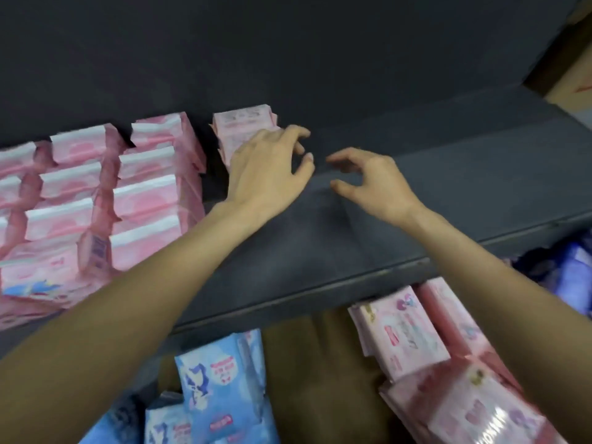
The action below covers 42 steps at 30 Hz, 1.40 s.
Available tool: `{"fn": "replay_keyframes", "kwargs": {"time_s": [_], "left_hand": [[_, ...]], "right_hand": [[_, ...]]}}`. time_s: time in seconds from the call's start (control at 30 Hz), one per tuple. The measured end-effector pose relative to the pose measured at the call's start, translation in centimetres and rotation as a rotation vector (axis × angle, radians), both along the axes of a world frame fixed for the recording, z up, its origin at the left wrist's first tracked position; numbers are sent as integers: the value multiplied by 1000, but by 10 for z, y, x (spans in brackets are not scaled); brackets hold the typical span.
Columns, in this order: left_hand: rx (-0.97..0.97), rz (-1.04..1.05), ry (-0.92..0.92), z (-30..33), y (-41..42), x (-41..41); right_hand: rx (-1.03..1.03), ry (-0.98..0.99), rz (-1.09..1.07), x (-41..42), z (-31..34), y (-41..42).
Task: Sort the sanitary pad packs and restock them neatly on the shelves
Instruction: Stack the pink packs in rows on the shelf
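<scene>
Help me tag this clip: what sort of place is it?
Probably a shop aisle or stockroom during restocking: a dark shelf carries rows of identical pink pad packs, and more pink packs and blue packs wait below it.

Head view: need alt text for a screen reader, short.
Two bare hands reach over a dark shelf: the left hand rests on a small pink pack stack at the back, the right hand hovers empty beside it. Rows of pink packs fill the shelf's left side; blue packs and more pink packs wait below.
</scene>
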<state>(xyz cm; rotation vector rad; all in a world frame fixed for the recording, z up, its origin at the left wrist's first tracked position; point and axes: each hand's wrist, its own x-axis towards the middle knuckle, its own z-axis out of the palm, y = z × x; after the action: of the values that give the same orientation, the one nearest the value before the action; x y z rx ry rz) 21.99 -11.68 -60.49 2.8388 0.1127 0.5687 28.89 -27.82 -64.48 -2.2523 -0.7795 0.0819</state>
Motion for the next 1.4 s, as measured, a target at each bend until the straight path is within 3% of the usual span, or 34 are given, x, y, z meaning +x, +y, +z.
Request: {"fn": "replay_keyframes", "kwargs": {"time_s": [0.1, 0.23, 0.37, 0.5, 0.57, 0.7, 0.83, 0.93, 1.17, 1.4], "left_hand": [[-66, -258, -38, -19, -43, -35], [-43, -478, 106, -68, -100, -76], [9, -482, 381, -98, -143, -95], [139, -487, 571, -107, -169, -85], [118, -445, 690, -110, -175, -83], [134, -324, 747, -114, -180, -89], [-67, -253, 801, -126, -172, -99], [-178, -255, 799, -125, -166, -101], [-212, -346, 776, -78, -135, -96], [-630, -181, 658, -33, -84, -88]], "right_hand": [[-39, 50, -14, -38, 5, -69], [-248, 152, -68, -80, -6, -160], [-413, 107, -237, -98, -34, -199], [-787, 188, -378, -104, -48, -194], [-874, 221, -374, -109, -54, -191], [-793, 190, -395, -110, -61, -194], [-648, 262, -393, -115, -66, -194], [-618, 352, -376, -118, -67, -192], [-430, 409, -390, -118, -70, -202], [-194, 463, -392, -124, -37, -207]]}}
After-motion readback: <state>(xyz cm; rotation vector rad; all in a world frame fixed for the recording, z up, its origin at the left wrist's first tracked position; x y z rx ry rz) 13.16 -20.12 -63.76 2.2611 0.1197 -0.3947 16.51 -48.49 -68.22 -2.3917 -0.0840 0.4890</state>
